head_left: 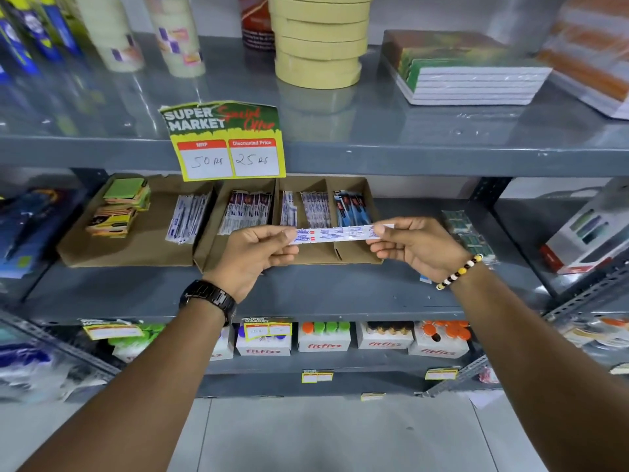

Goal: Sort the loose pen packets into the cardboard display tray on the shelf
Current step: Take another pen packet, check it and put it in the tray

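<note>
A long white pen packet point(335, 234) with blue and red print is stretched level between both hands, in front of the cardboard display tray point(308, 256) on the middle shelf. My left hand point(253, 253) pinches its left end and my right hand point(413, 245) pinches its right end. Behind the packet, the tray's slots hold red-and-white packets point(246, 209), blue-and-white packets point(315, 207) and dark blue packets point(352, 206). A second cardboard tray point(136, 253) to the left holds white pen packets point(187, 218).
Sticky-note pads point(119, 207) lie in the left tray. A yellow price sign point(226, 144) hangs from the upper shelf edge. Tape rolls point(320, 39) and notebooks point(459, 69) stand above. A clear packet point(469, 233) and a white box point(585, 240) sit to the right.
</note>
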